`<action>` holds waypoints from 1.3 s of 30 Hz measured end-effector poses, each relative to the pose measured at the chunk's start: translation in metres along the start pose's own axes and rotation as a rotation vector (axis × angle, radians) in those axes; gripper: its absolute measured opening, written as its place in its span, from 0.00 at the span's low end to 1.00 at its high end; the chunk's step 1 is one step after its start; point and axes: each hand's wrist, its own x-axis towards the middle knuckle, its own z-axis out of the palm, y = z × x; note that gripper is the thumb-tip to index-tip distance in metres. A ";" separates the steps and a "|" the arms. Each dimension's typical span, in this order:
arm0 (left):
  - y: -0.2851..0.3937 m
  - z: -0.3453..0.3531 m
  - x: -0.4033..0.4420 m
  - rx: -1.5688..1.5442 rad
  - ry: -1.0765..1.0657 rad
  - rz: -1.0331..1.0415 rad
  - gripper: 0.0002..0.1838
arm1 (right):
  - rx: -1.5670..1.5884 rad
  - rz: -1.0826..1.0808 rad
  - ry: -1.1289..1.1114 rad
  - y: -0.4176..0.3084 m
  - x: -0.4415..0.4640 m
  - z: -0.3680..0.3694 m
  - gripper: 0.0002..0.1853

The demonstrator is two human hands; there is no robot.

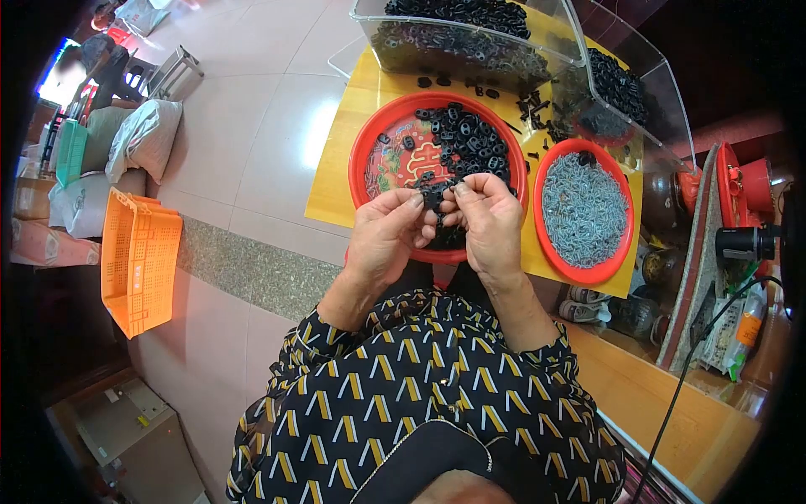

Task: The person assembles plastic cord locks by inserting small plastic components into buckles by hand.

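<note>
One small black part (432,196) is held up between the two hands, roughly midway between them, and is pinched from one side by the thumb and fingertips of the left hand (418,203) and from the other by those of the right hand (456,191). Its long axis cannot be told, since its outline is lost against the dark heap beneath and is partly covered by the fingers. Below and just ahead of the fingertips, loose black pieces (474,143) are heaped in a round red tray (363,160), mostly on the side ahead of the right hand, while the printed floor of the tray is left largely bare ahead of the left. The relation judged to matter most is found to the right: silvery metal pieces (585,210) are piled in an oval red tray (625,238), just beside the right hand and about level with it, so that they are more easily reached by that hand than by the left, which is set across the round tray from them. Both trays are carried by a yellow worktop (332,189). Farther ahead of the hands, more black pieces are contained in a clear bin (462,57), and well to the left of the left hand an orange crate (151,277) is seen.
</note>
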 end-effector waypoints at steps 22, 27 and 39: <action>0.004 0.004 -0.001 0.061 0.001 -0.091 0.05 | 0.092 0.015 -0.010 0.007 0.003 -0.002 0.03; 0.033 0.043 0.020 0.269 -0.001 0.043 0.05 | 0.103 0.082 -0.002 0.003 0.002 -0.015 0.04; 0.066 0.174 0.107 1.018 -0.482 0.644 0.12 | 0.124 0.017 -0.004 -0.012 -0.008 -0.037 0.04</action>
